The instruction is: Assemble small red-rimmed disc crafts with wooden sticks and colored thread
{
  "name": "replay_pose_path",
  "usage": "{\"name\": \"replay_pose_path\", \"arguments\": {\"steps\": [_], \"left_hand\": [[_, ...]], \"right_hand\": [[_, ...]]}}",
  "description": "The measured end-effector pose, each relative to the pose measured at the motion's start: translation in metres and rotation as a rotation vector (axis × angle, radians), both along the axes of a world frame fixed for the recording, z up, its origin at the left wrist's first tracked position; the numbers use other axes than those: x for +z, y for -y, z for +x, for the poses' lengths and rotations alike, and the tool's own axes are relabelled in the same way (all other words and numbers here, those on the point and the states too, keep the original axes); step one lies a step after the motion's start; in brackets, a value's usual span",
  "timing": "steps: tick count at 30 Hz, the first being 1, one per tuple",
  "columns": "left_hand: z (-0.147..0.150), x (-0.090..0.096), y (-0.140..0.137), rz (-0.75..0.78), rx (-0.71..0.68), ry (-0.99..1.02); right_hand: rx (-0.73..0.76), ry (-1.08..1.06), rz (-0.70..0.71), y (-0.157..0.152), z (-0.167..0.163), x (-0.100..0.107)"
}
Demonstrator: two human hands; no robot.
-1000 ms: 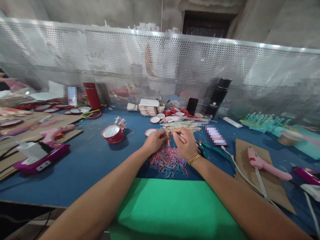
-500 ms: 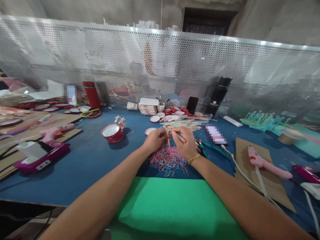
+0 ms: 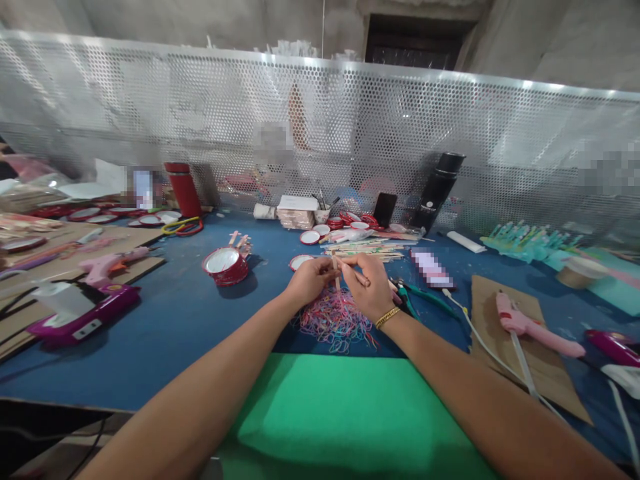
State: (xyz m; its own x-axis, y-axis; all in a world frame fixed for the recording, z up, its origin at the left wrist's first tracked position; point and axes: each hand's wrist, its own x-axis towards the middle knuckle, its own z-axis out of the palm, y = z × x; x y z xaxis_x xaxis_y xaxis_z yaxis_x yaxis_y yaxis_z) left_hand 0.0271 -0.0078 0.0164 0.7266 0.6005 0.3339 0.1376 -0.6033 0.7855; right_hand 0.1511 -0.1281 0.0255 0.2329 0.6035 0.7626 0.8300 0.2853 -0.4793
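Over the middle of the table, my left hand pinches a short, pale wooden stick that stands roughly upright. My right hand, with a gold bracelet at its wrist, has its fingers closed at the upper end of the same stick. Whether a small band is also between those fingertips, I cannot tell. Just beneath both hands lies a loose heap of multicoloured thin rubber bands. Beyond them is a row of wooden sticks. Green-handled pliers rest beside my right hand.
A red-rimmed roll stands left of my hands. On the right, a pink glue gun lies on cardboard, near a phone with a white cable. A black flask and a red flask stand along the perforated metal screen.
My right hand's fingers have shifted slightly at the top of the wooden stick. My left hand and the stick stay where they were.
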Motion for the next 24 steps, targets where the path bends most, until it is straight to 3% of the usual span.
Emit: {"name": "replay_pose_path", "arguments": {"steps": [12, 24], "left_hand": [[0.003, -0.012, -0.007, 0.001, -0.006, 0.014], [0.003, -0.011, -0.004, -0.015, -0.028, 0.031]], "right_hand": [[-0.008, -0.011, 0.032, 0.000, 0.000, -0.001], [-0.016, 0.032, 0.034, 0.000, 0.001, 0.002]]}}
